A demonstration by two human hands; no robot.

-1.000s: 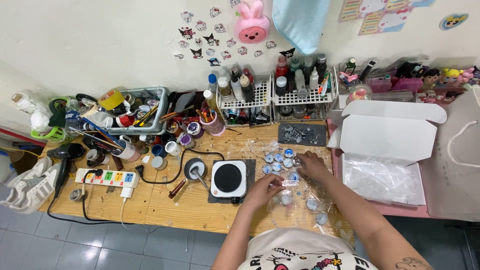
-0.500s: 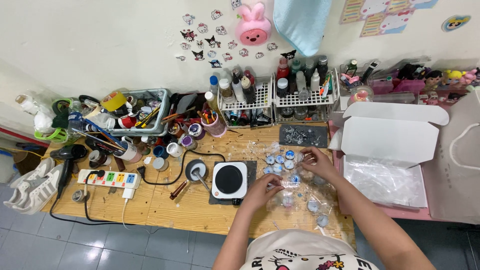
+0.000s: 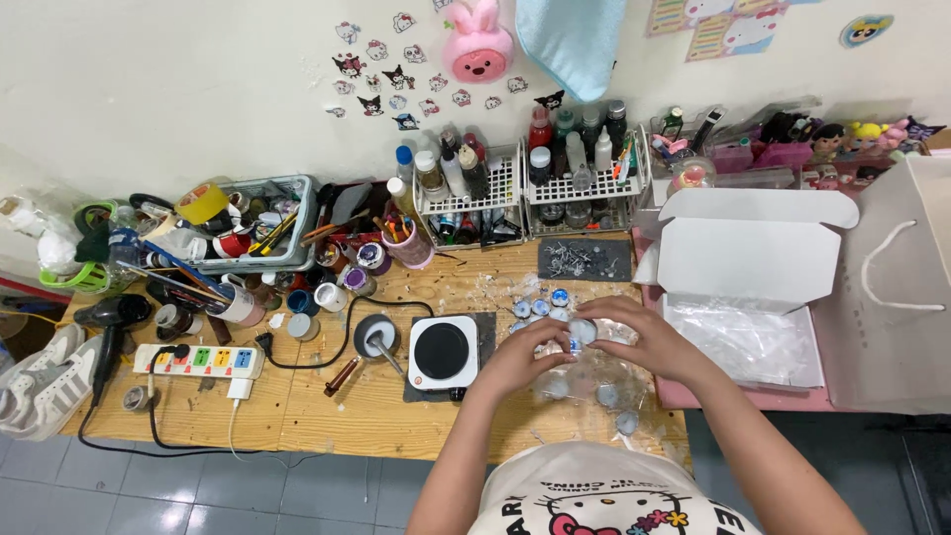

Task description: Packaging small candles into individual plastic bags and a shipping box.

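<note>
Cluttered wooden desk (image 3: pixel 327 406) before you: with your left hand (image 3: pixel 515 362) and right hand (image 3: pixel 639 337) pinched on the small clear bag (image 3: pixel 577 337) above the round blue pieces (image 3: pixel 540 305), hold its mouth steady.

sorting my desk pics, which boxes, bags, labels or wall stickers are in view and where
White cardboard box: open, right of the hands, clear plastic inside.
White paper bag: far right, white cord handle.
Cartoon stickers: small, scattered on the wall.
Clear plastic bag: in left hand and right hand.
</note>
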